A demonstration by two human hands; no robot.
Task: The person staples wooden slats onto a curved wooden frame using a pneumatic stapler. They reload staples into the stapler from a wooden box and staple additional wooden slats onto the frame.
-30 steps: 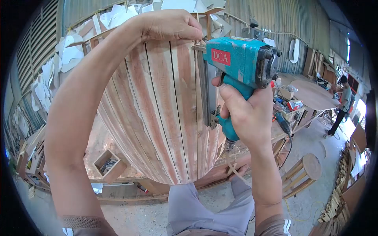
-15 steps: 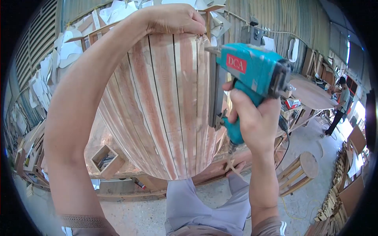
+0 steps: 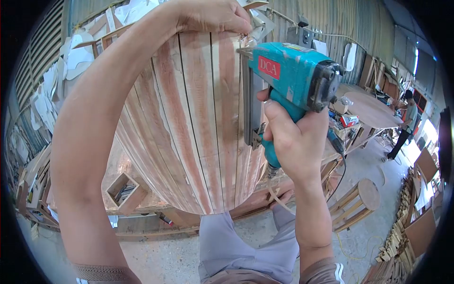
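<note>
A curved panel of reddish and pale wooden slats (image 3: 198,109) stands before me, wide in the middle and narrowing toward the bottom. Its top edge is under my left hand (image 3: 215,18), whose fingers are curled over it; the fingertips are partly hidden. My right hand (image 3: 299,137) is wrapped around the handle of a teal nail gun (image 3: 295,71) with a red DCA label. The gun's nose is at the panel's upper right edge, just below my left hand; whether it touches is unclear. An air hose (image 3: 279,201) hangs from the handle.
On the workbench at left sits a small wooden box (image 3: 116,201) with thin metal pieces inside. A wooden stool (image 3: 368,195) stands at right, near piled offcuts (image 3: 399,232). Farther back, a person (image 3: 409,120) stands by a round tabletop (image 3: 371,111). Paper patterns (image 3: 78,57) hang along the wall.
My right hand has brought the nail gun left and slightly up, its nose now at the panel's upper right edge. My left hand has stayed at the top edge.
</note>
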